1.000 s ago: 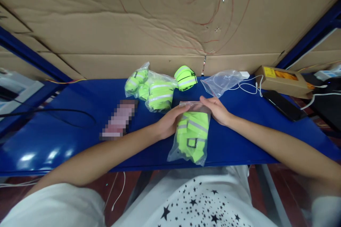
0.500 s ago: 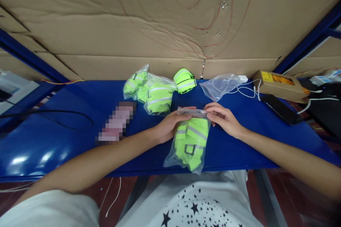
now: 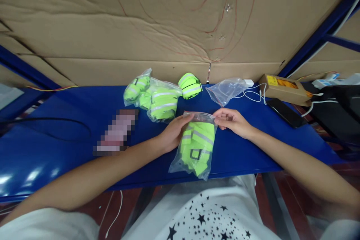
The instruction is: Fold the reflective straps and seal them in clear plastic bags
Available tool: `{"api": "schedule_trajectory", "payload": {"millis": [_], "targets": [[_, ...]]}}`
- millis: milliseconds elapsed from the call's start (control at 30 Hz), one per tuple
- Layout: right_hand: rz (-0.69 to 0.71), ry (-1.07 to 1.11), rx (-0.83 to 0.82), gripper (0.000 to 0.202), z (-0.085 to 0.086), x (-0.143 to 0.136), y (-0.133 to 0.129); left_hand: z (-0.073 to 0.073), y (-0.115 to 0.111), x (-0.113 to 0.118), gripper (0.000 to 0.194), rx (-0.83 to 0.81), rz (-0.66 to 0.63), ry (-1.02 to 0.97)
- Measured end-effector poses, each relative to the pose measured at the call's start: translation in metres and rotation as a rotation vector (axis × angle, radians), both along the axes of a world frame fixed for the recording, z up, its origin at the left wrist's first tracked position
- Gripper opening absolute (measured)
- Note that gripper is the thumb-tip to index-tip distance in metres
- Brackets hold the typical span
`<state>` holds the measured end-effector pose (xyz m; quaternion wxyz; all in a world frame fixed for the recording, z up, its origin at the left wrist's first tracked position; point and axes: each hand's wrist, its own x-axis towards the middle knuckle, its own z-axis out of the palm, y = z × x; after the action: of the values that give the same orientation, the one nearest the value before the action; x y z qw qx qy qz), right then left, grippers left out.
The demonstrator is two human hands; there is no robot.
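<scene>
A clear zip bag (image 3: 194,146) with a folded neon-green reflective band inside lies on the blue table (image 3: 70,135), its lower end hanging over the near edge. My left hand (image 3: 173,132) pinches the bag's top left corner. My right hand (image 3: 232,121) pinches the top right corner, fingers closed along the zip strip.
Further back lie bagged green bands (image 3: 153,97), a loose rolled green band (image 3: 190,85) and an empty clear bag (image 3: 226,90). A cardboard box (image 3: 284,89), a dark phone (image 3: 284,112) and white cables sit at the right. A blurred object (image 3: 115,137) and a black cable lie left. Cardboard lines the back.
Both hands slid from the middle of the bag's top edge out to its two corners. The view drifted slightly, so everything sits a little further left.
</scene>
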<state>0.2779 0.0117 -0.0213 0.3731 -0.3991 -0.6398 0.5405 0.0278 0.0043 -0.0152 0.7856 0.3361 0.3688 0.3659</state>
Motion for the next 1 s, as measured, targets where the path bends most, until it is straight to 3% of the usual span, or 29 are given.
{"api": "schedule_trajectory", "payload": {"millis": [133, 367, 667, 1000], "targets": [[-0.02, 0.032, -0.01, 0.037, -0.001, 0.0, 0.002, -0.005, 0.0, 0.003, 0.029, 0.019, 0.034, 0.042], [0.049, -0.095, -0.183, 0.038, 0.007, 0.01, 0.006, -0.004, -0.003, 0.003, 0.03, 0.039, 0.082, 0.04], [0.112, -0.146, 0.002, 0.038, 0.014, 0.02, 0.013, 0.0, -0.001, 0.002, 0.039, -0.034, 0.032, -0.037], [0.073, -0.056, -0.108, 0.033, 0.008, 0.003, 0.002, 0.0, -0.005, 0.002, 0.042, 0.062, -0.008, 0.01]]}}
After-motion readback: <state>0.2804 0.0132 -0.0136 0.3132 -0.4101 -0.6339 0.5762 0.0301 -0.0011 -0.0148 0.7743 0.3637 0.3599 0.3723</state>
